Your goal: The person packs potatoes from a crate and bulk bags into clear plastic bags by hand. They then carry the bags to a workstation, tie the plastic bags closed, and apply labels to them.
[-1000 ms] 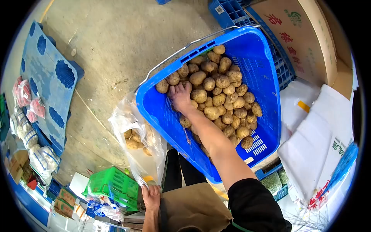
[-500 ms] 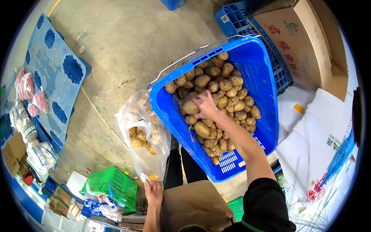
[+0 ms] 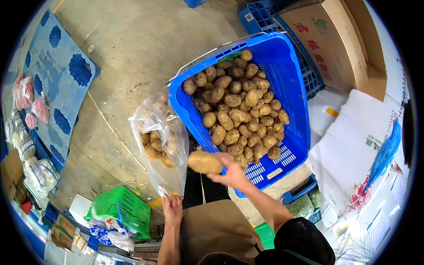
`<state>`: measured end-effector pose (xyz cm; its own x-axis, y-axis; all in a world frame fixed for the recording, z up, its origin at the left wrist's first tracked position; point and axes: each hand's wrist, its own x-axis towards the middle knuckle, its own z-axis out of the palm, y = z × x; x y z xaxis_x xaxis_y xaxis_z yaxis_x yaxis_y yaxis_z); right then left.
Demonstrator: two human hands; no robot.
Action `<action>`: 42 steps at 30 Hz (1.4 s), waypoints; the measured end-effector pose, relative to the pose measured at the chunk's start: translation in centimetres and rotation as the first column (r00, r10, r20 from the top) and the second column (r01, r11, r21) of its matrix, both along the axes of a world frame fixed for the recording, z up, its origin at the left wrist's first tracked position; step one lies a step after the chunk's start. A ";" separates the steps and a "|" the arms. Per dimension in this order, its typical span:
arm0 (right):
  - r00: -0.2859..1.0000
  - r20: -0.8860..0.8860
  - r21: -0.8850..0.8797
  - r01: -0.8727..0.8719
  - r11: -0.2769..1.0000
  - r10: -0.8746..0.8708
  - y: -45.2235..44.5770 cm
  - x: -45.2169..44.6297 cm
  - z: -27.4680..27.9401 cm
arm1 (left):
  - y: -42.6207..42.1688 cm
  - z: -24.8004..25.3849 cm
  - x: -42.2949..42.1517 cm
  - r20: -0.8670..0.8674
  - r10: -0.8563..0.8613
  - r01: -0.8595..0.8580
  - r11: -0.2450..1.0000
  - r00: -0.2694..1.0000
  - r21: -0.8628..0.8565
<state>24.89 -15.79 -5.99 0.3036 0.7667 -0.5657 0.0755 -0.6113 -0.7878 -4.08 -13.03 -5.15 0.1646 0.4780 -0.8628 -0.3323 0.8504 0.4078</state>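
My right hand [image 3: 230, 171] holds a large potato [image 3: 204, 162] by its right end, just outside the near left edge of the blue basket [image 3: 289, 95]. Many loose potatoes [image 3: 240, 115] lie heaped in the basket. Left of the basket hangs a clear plastic bag [image 3: 168, 179] with several potatoes [image 3: 154, 145] inside. My left hand [image 3: 172, 207] pinches the bag's near edge, its fingers closed on the plastic.
A cardboard box [image 3: 324, 48] stands at upper right, with white sacks [image 3: 344, 150] below it. On the left lies a blue pallet [image 3: 53, 88] bearing red-filled bags [image 3: 24, 92]. A green crate [image 3: 121, 210] sits at lower left.
My right hand has gone from among the potatoes to the basket's near left side, now with a large potato in it. My left hand has kept its grip on the bag.
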 end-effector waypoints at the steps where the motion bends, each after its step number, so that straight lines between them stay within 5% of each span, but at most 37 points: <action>1: 0.999 0.017 0.017 -0.051 0.999 0.051 0.8 -1.3 0.8 | 0.0 0.0 -0.2 -0.001 0.006 -0.006 1.000 1.000 -0.008; 3: 0.962 0.129 0.159 -0.259 0.953 0.240 1.3 -1.7 0.1 | 0.2 -0.1 -0.5 0.012 0.004 -0.003 1.000 1.000 -0.010; 7: 0.971 0.191 0.082 0.131 0.988 -0.145 1.2 1.6 -7.4 | 0.1 -0.3 -1.4 0.024 -0.026 0.026 1.000 0.999 -0.009; 9: 0.917 0.395 -0.013 0.059 0.998 -0.049 0.2 4.2 -14.3 | 0.1 -0.4 -1.0 0.013 -0.048 0.048 0.998 0.999 -0.030; 11: 0.888 0.351 -0.251 -0.216 0.944 0.297 -0.1 6.4 -19.6 | 0.6 0.1 -0.4 -0.015 -0.071 0.070 0.996 0.997 -0.057; 14: 0.453 0.362 -0.446 -0.683 0.578 0.815 0.8 7.2 -20.6 | 0.6 0.0 -0.9 -0.023 -0.041 0.039 0.997 0.999 -0.067; 17: 0.250 0.212 -0.473 -0.820 0.324 0.945 1.1 7.0 -19.0 | 0.8 -0.5 -2.1 -0.002 -0.034 0.034 0.999 0.999 -0.035; 22: 0.348 0.507 -0.353 -0.751 0.559 0.788 -2.0 5.1 -20.6 | 0.9 -1.2 -2.0 0.020 0.015 -0.014 0.999 1.000 -0.041; 25: 0.438 0.456 -0.340 -0.719 0.606 0.775 -3.5 5.0 -19.4 | 0.8 -0.9 -1.6 0.027 -0.008 0.008 1.000 1.000 0.001; 31: 0.870 0.445 -0.099 -0.189 0.977 0.214 -7.7 3.8 -17.9 | -0.3 -0.4 -1.5 -0.071 -0.061 0.052 0.991 0.996 -0.126; 37: 0.930 0.360 -0.155 0.139 0.978 -0.075 -8.8 3.1 -17.2 | 0.2 0.0 -1.8 -0.012 -0.070 0.068 0.993 0.997 -0.092; 39: 0.963 0.115 -0.233 0.264 0.936 -0.243 -8.9 2.4 -17.6 | 0.1 -0.2 -1.9 -0.017 -0.069 0.068 0.994 0.997 -0.084; 41: 0.872 0.490 -0.039 -0.004 0.999 0.023 -10.1 1.4 -18.4 | -0.5 -0.1 -2.4 -0.024 -0.078 0.076 0.993 0.997 -0.092; 42: 0.830 0.545 -0.136 -0.051 0.989 0.118 -10.4 1.0 -17.4 | -0.8 0.0 -2.5 -0.046 -0.075 0.071 0.993 0.996 -0.093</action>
